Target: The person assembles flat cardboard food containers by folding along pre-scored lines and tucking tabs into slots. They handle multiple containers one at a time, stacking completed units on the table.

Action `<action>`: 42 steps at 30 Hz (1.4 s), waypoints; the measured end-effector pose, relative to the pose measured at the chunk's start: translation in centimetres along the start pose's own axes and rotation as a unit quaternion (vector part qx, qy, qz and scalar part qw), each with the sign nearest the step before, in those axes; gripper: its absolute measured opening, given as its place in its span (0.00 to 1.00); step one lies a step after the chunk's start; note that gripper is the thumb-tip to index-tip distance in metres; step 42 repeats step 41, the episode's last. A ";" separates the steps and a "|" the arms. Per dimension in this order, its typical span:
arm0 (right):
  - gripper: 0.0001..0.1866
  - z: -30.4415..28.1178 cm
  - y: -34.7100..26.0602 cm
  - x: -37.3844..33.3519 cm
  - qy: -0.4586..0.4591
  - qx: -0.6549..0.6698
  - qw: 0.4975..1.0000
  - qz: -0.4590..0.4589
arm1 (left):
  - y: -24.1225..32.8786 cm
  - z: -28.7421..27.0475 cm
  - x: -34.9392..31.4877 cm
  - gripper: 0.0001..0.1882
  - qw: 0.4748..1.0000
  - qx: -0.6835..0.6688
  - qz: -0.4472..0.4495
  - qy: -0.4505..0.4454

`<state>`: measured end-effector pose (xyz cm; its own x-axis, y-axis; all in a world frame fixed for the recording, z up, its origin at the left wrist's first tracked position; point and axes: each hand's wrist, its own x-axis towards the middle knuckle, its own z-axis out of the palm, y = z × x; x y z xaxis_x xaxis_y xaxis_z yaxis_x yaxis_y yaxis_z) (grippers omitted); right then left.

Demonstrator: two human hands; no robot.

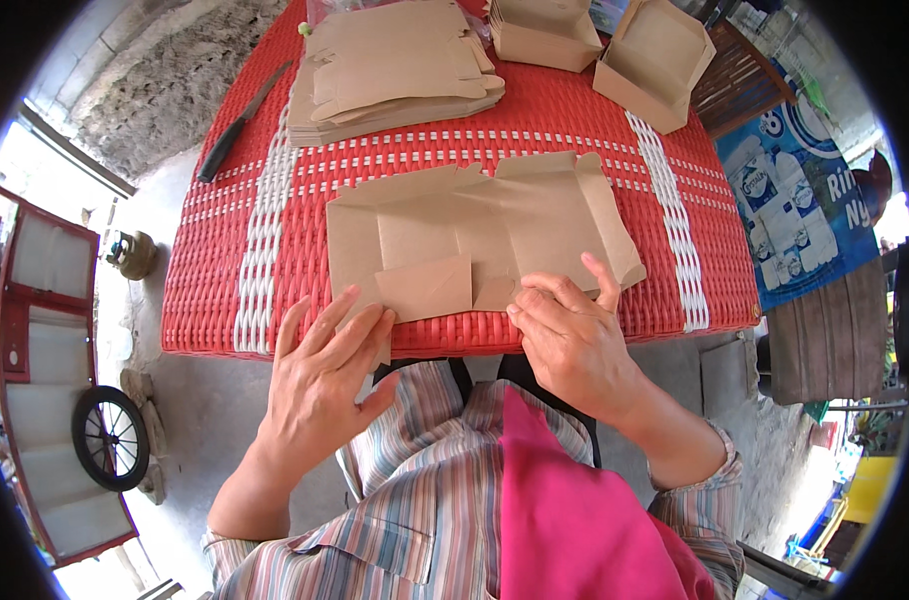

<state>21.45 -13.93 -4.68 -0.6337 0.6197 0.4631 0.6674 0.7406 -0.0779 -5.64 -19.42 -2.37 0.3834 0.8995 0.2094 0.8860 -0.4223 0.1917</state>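
A brown cardboard box blank point(550, 215), partly folded, lies along the near edge of the red woven table point(210, 300). Its side flaps stand slightly raised, and one near flap is turned inward over the base. My left hand point(320, 370) rests with fingers stretched on the blank's near left corner, its thumb apart. At the near edge, right of the middle, my right hand point(580, 345) pinches a small flap between thumb and bent fingers, while one finger points up. The fingertips partly hide that flap.
Behind the blank sits a stack of flat cardboard blanks point(395, 65). A knife with a black handle point(237, 130) lies at the far left. Folded open boxes point(655, 65) stand at the far right, beside more nested boxes point(545, 38). A blue banner point(800, 200) hangs to the right.
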 end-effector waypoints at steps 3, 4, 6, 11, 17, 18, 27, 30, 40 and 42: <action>0.04 -0.4 -0.3 -0.1 0.007 -0.003 1.000 -0.001 | -2.2 0.5 -0.2 0.27 0.998 -0.060 0.033 0.015; 0.05 -0.4 -0.3 -0.2 0.009 0.001 1.000 -0.001 | -2.6 0.6 -0.2 0.26 0.996 -0.073 0.044 0.019; 0.05 -0.2 -0.3 -0.4 0.012 0.007 1.000 0.000 | -2.4 0.6 0.0 0.20 0.990 -0.123 0.021 0.063; 0.06 -0.6 -0.4 -0.1 0.005 0.019 1.000 0.003 | -2.4 2.6 0.6 0.11 0.956 -0.247 -0.069 0.145; 0.05 -0.6 -0.2 -0.2 0.003 0.024 1.000 0.008 | -1.1 2.9 2.2 0.06 0.923 -0.221 -0.215 0.232; 0.06 -0.6 -0.3 -0.3 0.003 0.022 1.000 0.009 | -1.2 3.2 2.1 0.07 0.942 -0.159 -0.179 0.235; 0.13 -1.0 -2.1 -0.6 0.027 0.002 0.999 -0.017 | -0.9 4.3 -1.8 0.27 0.985 0.031 -0.033 0.165; 0.16 -0.9 -3.3 -1.1 0.055 0.092 0.988 -0.110 | -0.8 4.4 -2.1 0.30 0.986 0.042 -0.033 0.155; 0.29 4.9 -6.6 2.9 0.013 0.086 0.995 -0.050 | -1.0 4.3 -2.5 0.31 0.988 0.082 -0.040 0.128; 0.29 5.0 -6.5 2.9 0.012 0.088 0.995 -0.050 | -1.4 4.3 -2.9 0.32 0.987 0.091 -0.038 0.125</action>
